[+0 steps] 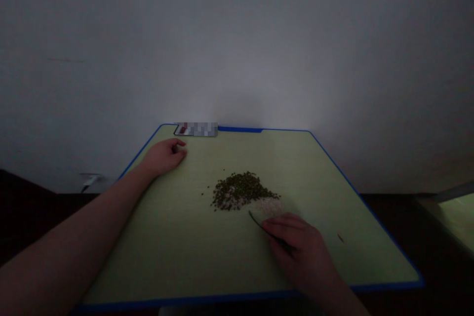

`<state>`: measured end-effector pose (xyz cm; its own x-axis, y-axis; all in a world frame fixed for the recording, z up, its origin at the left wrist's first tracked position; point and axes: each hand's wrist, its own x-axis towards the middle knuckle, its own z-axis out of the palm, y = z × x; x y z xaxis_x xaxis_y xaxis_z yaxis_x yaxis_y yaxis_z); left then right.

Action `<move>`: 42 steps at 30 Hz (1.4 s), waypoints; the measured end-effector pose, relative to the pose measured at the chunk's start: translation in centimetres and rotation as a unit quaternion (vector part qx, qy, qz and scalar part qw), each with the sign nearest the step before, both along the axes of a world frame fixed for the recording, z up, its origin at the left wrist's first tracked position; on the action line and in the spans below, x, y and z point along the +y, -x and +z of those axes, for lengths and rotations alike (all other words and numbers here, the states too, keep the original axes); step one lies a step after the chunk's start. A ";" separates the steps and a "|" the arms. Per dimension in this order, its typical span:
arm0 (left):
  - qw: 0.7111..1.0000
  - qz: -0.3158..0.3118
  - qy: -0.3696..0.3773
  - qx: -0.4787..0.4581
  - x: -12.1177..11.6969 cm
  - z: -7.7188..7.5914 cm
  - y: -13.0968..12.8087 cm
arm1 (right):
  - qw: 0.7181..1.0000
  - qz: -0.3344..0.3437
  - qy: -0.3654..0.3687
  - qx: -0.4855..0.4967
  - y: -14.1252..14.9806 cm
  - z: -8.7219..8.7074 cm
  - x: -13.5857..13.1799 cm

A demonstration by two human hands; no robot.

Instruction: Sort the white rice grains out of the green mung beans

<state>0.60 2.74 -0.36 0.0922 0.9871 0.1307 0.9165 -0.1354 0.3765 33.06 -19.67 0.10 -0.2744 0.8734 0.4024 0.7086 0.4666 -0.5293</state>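
A heap of small dark green beans [244, 185] lies in the middle of the table, with pale, rice-like grains [269, 204] mixed in and spread along its near right side. My right hand [296, 242] is closed around a thin, dark, slightly curved utensil [257, 220]. Its tip points up and left, just short of the heap's near edge; too little shows to tell its kind. Farther back on the left, my left hand [166, 156] rests on the tabletop, loosely curled with thumb and forefinger apart and nothing visible between them.
The pale yellow-green table [166, 252] has a blue edge and stands against a grey wall [237, 44]. A flat, partly blurred-out object [196, 129] lies at the back left. A small reddish mark [340, 238] shows at the right. A white plug [92, 177] is on the wall.
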 end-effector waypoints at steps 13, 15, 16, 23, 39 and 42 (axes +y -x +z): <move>0.979 0.019 0.004 0.202 4.1 0.1 -1.3 | 0.998 -0.011 0.038 0.040 0.0 0.0 -0.2; 0.979 0.004 0.009 0.205 4.4 0.2 -1.2 | 0.998 -0.008 0.048 0.045 0.0 0.0 -0.2; 0.980 -0.001 0.005 0.198 4.3 0.2 -1.1 | 0.997 -0.009 0.052 0.048 -0.1 0.0 -0.2; 0.996 -0.015 -0.044 0.074 1.2 0.2 0.2 | 0.995 -0.037 0.089 -0.008 -0.1 1.1 0.0; 0.996 -0.058 -0.039 -0.060 -2.8 0.7 2.0 | 0.991 0.108 0.081 -0.008 -3.8 5.3 7.7; 0.997 -0.075 -0.031 -0.018 -3.1 1.1 2.1 | 0.990 0.117 0.085 0.001 -4.1 4.7 6.9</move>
<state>-1.49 -0.35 0.73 0.2329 0.9524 0.1967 0.8701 -0.2944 0.3954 37.11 -12.73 4.83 -0.4758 0.8414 0.2563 0.5904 0.5215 -0.6160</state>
